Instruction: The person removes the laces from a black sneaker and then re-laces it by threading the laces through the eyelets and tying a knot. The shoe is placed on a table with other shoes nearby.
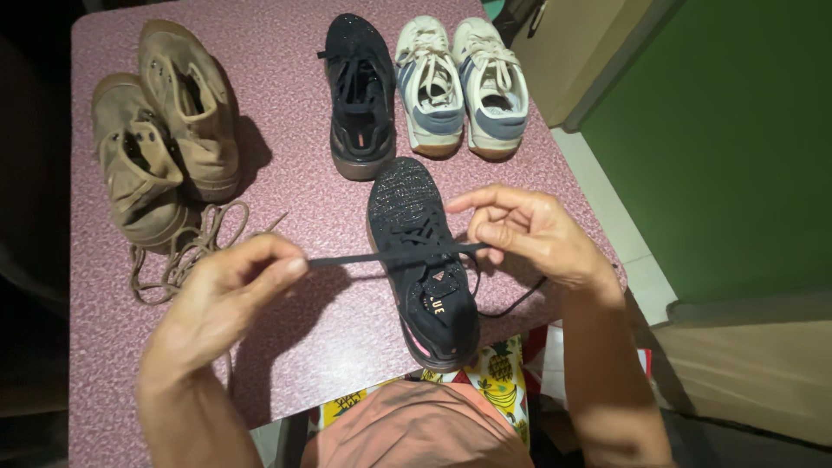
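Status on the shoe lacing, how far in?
Looks done: the far black shoe and the white pair sit laced. In hand: left hand and right hand stretch a black lace across the near black shoe. Left: the tan boots, loose laces beside them.

Left hand (227, 295) and right hand (529, 232) each pinch one end of a black lace (390, 255), stretched taut and level across a black shoe (422, 260) lying on the pink speckled tabletop (286, 182). Second black shoe (360, 94) beyond it. White pair (461, 85) to its right. Tan boots (160, 130) at left, laces loose.
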